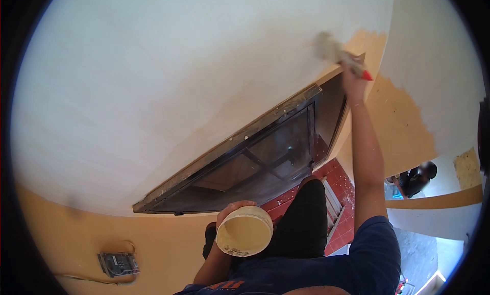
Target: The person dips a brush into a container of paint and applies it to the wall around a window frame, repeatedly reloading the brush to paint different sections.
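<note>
My right hand (352,73) is raised at the upper right, closed round the handle of a paint brush (329,47) with a red handle end. The bristles are blurred against the white-painted wall (178,80), beside a patch of orange wall (365,42). Low in front of my body, my left hand (232,209) holds a round pale container (245,234), its fingers over the far rim. Cream-coloured paint seems to coat its inside. Between the hands lies a dark door or window frame (235,152) with glass panes, its upper edge spotted with paint.
A metal ladder (332,203) stands over red floor tiles (291,200) beside my legs. An electrical box (118,264) with cables is fixed to the orange wall at the lower left. Another person (418,180) in dark clothing is at the right.
</note>
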Motion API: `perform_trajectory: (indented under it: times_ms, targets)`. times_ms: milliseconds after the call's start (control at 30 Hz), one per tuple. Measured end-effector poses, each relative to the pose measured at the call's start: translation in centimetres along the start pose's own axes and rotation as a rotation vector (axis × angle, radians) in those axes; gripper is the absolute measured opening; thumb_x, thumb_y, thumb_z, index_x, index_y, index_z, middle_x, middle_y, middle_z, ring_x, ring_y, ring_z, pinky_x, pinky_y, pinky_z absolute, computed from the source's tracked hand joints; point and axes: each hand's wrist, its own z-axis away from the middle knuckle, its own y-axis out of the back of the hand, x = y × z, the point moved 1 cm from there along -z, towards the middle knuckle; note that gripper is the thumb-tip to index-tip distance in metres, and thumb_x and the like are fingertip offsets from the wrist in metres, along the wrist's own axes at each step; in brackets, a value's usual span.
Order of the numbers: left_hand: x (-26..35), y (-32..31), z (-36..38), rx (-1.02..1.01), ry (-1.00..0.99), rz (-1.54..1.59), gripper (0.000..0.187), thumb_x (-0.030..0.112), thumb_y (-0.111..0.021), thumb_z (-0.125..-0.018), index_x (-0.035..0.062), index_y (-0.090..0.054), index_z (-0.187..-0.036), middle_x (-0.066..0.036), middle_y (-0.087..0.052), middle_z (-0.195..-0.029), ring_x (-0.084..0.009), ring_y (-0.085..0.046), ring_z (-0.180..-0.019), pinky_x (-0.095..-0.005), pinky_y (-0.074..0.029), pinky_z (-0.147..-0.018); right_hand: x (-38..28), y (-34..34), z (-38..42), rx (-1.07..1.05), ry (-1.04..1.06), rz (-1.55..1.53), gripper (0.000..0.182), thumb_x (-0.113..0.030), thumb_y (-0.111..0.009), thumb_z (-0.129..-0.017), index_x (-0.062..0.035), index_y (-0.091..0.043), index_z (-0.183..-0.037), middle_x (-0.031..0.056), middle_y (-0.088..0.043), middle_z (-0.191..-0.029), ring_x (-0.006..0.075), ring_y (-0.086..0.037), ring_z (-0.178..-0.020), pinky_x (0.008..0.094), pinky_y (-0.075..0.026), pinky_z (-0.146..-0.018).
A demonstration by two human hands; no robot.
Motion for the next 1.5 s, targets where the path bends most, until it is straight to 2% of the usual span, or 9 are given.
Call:
perform_trajectory:
  times_ms: [167,600,667,767,833,967,1033,1100,1500]
  targets:
    - [0.5,0.9,0.1,-0.115,0.038,-0.172,0.033,0.02,-0.048,-0.096,-0.0041,-0.056,-0.117,-0.024,-0.06,-0.114,-0.0319,-0.064,-0.099,-0.0413,-0.057,-0.083,0.6,4.2,-3.1,0.273,-0.018,-0.065,0.02,-0.01,-0.062,-0.089,0.0019,-0.064,-0.104,0.0074,-0.068,-0.093,0.0137,-0.063,-0.089,0.028,-0.05,-0.079]
    - [-1.0,0.8,0.2,-0.193,-0.048,-0.067,0.033,0.019,-0.049,-0.096,0.0097,-0.048,-0.128,-0.027,-0.054,-0.122,-0.0355,-0.059,-0.106,-0.0433,-0.055,-0.086,-15.3,-7.3,11.8,-0.431,0.664,-0.348,0.023,0.002,-0.068,-0.077,-0.0036,-0.066,-0.1,0.0132,-0.067,-0.101,0.0249,-0.067,-0.09,0.0312,-0.053,-0.079]
    - [-1.2,1.9,0.9,-0.182,0.028,-0.066,0.033,0.019,-0.049,-0.096,0.0097,-0.048,-0.129,-0.026,-0.054,-0.122,-0.0346,-0.059,-0.106,-0.0435,-0.054,-0.086,-11.2,-6.4,9.6,-0.535,0.113,-0.261,0.023,0.003,-0.067,-0.077,-0.0013,-0.066,-0.1,0.0115,-0.067,-0.105,0.0192,-0.065,-0.097,0.0299,-0.051,-0.082]
    - [-1.0,2.9,1.5,-0.095,0.179,0.205,0.038,0.022,-0.051,-0.096,0.0098,-0.045,-0.131,-0.023,-0.055,-0.123,-0.0328,-0.059,-0.109,-0.0428,-0.053,-0.088,-1.5,-3.0,2.6,-0.08,0.496,0.334,0.018,-0.009,-0.064,-0.084,-0.0086,-0.069,-0.102,0.0078,-0.067,-0.104,0.021,-0.064,-0.097,0.0314,-0.05,-0.086]
    - [-0.6,3.6,1.2,-0.05,0.625,0.468,0.038,0.023,-0.051,-0.096,0.0096,-0.048,-0.131,-0.02,-0.055,-0.124,-0.0307,-0.058,-0.111,-0.0419,-0.052,-0.089,2.3,0.6,-2.4,0.121,-0.024,0.085,0.024,-0.02,-0.064,-0.087,-0.0039,-0.066,-0.105,0.0083,-0.068,-0.102,0.0201,-0.065,-0.091,0.0326,-0.05,-0.081]
    - [-0.2,2.7,1.6,-0.127,0.162,0.088,0.034,0.026,-0.048,-0.097,0.0099,-0.055,-0.126,-0.018,-0.056,-0.123,-0.0284,-0.056,-0.114,-0.0397,-0.047,-0.095,3.7,5.5,-4.5,0.24,-0.052,-0.08,0.022,-0.011,-0.057,-0.091,0.0058,-0.062,-0.105,0.0131,-0.067,-0.101,0.0213,-0.064,-0.094,0.0323,-0.051,-0.084]
    - [-1.5,3.8,1.5,-0.168,0.484,0.237,0.037,0.025,-0.048,-0.097,0.0128,-0.049,-0.132,-0.019,-0.053,-0.127,-0.0294,-0.053,-0.117,-0.0405,-0.045,-0.097,3.8,3.7,-2.8,0.156,0.042,0.026,0.022,-0.012,-0.057,-0.091,0.005,-0.062,-0.104,0.0129,-0.067,-0.099,0.0217,-0.064,-0.093,0.0329,-0.05,-0.083]
    - [-1.4,2.6,1.3,-0.249,0.009,-0.064,0.04,0.027,-0.048,-0.097,0.0147,-0.044,-0.136,-0.019,-0.05,-0.131,-0.0307,-0.053,-0.117,-0.0411,-0.045,-0.097,2.7,1.2,0.8,0.039,0.168,0.302,0.021,-0.015,-0.057,-0.091,0.0021,-0.061,-0.103,0.0127,-0.064,-0.097,0.0235,-0.062,-0.092,0.0356,-0.048,-0.083]
    - [-2.5,0.9,0.0,-0.279,0.099,0.12,0.044,0.031,-0.044,-0.098,0.0122,-0.038,-0.138,-0.029,-0.047,-0.128,-0.0394,-0.053,-0.114,-0.0454,-0.053,-0.086,-8.3,-7.6,14.5,-0.419,0.481,-0.212,0.02,-0.004,-0.072,-0.076,-0.0062,-0.069,-0.095,0.0106,-0.069,-0.095,0.0251,-0.068,-0.088,0.0322,-0.054,-0.078]
